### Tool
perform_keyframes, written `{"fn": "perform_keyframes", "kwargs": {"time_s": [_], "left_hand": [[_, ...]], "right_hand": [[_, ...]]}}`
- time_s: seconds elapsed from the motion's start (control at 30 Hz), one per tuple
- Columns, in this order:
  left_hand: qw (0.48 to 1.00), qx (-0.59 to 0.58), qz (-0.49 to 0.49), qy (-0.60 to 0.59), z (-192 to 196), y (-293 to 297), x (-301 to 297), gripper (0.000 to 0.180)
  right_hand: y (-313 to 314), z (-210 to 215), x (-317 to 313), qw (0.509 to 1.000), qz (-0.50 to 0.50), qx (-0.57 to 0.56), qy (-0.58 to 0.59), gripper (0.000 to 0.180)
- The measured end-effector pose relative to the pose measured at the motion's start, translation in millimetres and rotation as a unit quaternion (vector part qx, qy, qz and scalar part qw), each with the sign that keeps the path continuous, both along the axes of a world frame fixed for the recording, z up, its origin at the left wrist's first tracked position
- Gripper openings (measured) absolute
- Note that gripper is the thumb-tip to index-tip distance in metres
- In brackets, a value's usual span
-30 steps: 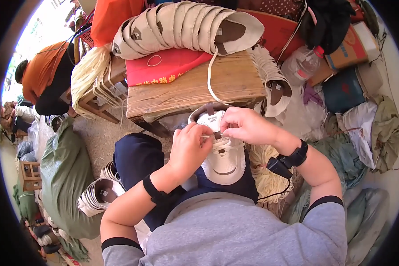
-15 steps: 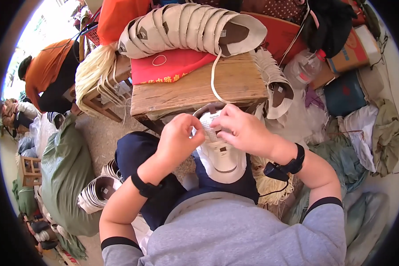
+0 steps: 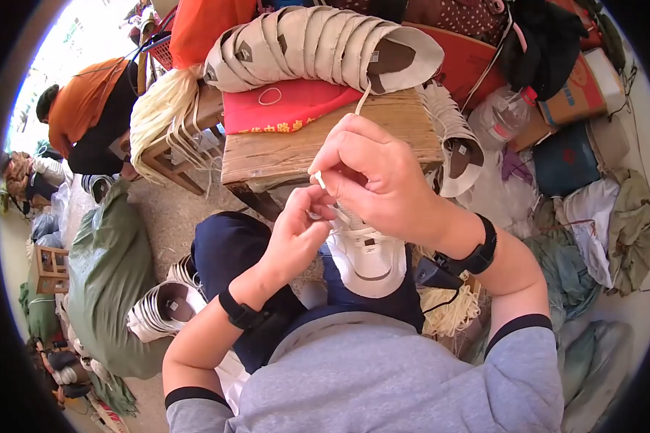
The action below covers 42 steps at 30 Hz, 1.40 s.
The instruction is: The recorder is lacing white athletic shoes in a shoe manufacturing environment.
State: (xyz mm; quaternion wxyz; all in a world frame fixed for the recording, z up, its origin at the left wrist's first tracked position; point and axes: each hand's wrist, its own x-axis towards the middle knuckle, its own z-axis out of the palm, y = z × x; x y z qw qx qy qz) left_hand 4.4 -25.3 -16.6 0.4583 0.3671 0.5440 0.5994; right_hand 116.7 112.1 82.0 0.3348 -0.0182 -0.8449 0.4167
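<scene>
White shoe upper [image 3: 372, 268]: located on the person's right thigh, below the near edge of the wooden surface [image 3: 404, 133], rounded toe toward the body. The hands cover part of its collar end.

Right hand [image 3: 372, 180]: raised over the upper, in front of the surface's near edge. Grip closed; thumb and forefinger pinch the tip of a white lace [image 3: 321, 180]. Left hand [image 3: 300, 227]: just below and left of the right hand, fingers curled. Whether its grip also holds lace cannot be told. Black bands sit on both wrists.

Surface: 1 long stack of nested beige uppers [image 3: 303, 54] lies along the far edge, its open end toward the far right corner. Beneath it, a red cloth [image 3: 285, 108] covers the far left corner. A further stack of uppers [image 3: 458, 155] is beside the right edge.

Surroundings: a hank of cream laces [image 3: 162, 119] hangs beyond the left edge. On the floor at the person's left, a green sack [image 3: 112, 281] is near 1 more nested stack [image 3: 155, 314]. A co-worker in an orange top [image 3: 87, 108] bends at far left.
</scene>
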Motion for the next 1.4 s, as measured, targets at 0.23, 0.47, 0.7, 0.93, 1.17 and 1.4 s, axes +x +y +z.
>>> {"fn": "perform_keyframes", "kwargs": {"time_s": [0.23, 0.47, 0.7, 0.93, 1.17, 1.4], "left_hand": [[0.992, 0.044, 0.035, -0.116, 3.2, 1.1, 9.7, 0.035], [0.973, 0.075, 0.023, 0.218, 3.7, 6.7, 14.2, 0.021], [0.818, 0.1, 0.055, 0.564, 5.3, 11.7, 17.4, 0.028], [0.783, 0.105, 0.061, 0.61, 11.4, 16.7, 15.0, 0.015], [0.753, 0.079, 0.032, 0.652, 20.2, 20.4, 19.2, 0.014], [0.721, 0.038, 0.008, 0.692, 24.9, 24.1, 25.2, 0.009]], "right_hand": [[14.9, -10.5, 7.5, 0.991, -0.047, -0.117, -0.045, 0.006], [35.7, -19.5, 11.3, 0.985, -0.047, -0.159, -0.051, 0.009], [31.8, -34.7, 33.0, 0.982, -0.089, 0.09, -0.137, 0.015], [17.6, -65.3, 67.2, 0.952, -0.029, 0.247, -0.179, 0.019], [13.9, -68.5, 73.0, 0.932, -0.079, 0.299, -0.189, 0.021], [17.5, -71.0, 75.0, 0.934, -0.067, 0.286, -0.202, 0.025]]}}
